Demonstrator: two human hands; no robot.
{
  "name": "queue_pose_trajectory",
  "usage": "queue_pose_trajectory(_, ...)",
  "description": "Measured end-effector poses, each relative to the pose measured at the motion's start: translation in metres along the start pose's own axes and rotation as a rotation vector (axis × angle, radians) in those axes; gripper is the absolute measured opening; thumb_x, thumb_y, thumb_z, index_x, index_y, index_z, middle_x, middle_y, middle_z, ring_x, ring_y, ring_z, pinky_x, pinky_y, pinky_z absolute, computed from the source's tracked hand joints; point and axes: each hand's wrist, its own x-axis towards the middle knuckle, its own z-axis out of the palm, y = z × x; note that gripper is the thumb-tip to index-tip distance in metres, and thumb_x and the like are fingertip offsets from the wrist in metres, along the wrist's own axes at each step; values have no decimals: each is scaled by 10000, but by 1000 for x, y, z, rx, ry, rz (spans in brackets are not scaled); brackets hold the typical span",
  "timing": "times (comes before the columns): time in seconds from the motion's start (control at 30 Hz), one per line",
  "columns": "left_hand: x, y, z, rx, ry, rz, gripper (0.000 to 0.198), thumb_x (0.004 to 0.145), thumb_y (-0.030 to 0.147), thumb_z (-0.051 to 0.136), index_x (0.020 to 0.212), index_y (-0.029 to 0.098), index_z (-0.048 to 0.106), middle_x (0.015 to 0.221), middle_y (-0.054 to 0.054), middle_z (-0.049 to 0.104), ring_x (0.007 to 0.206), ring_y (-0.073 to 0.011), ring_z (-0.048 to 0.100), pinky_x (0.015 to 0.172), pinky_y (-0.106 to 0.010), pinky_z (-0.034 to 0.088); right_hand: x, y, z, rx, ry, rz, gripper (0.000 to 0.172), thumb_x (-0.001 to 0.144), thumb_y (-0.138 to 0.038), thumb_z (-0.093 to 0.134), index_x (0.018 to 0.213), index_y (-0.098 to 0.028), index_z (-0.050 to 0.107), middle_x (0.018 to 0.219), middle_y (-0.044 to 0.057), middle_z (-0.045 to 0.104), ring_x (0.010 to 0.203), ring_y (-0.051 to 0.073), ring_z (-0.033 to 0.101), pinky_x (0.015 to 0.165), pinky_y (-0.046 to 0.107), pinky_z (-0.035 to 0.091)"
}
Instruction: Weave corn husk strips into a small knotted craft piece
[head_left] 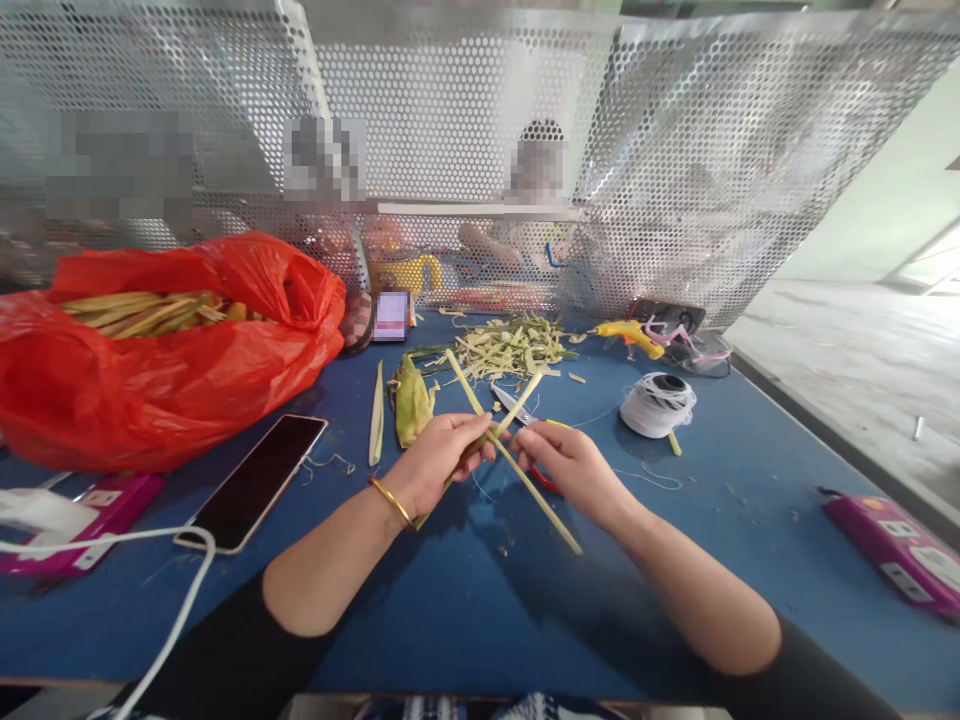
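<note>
Two narrow pale green leaf strips cross in an X above the table. My left hand is closed around them at the crossing, thumb on top, a gold bangle on its wrist. Just right of the crossing, my right hand has its thumb and forefinger pinched together; what lies between them is too small to make out. Behind and partly under the right hand lie scissors with red handles. A folded green husk bundle and a single pale leaf piece rest beyond my left hand.
Leaf scraps are heaped at the back. A red plastic bag of leaf strips and a phone lie left. Right are a white thread spool, yellow glue gun and purple power strip. A perforated metal screen stands behind.
</note>
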Motion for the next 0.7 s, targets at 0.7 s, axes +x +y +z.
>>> queue_pose_trajectory(0.7,-13,-3,9,381,-161,11,364,753,474,582,663,140,696,459,37,480,410,-64,338,436,-222,229,2,0,-12,-440,528,-372,139,814,-349,616,879,-236,665,951,63,653,946,228,569,988,466,331)
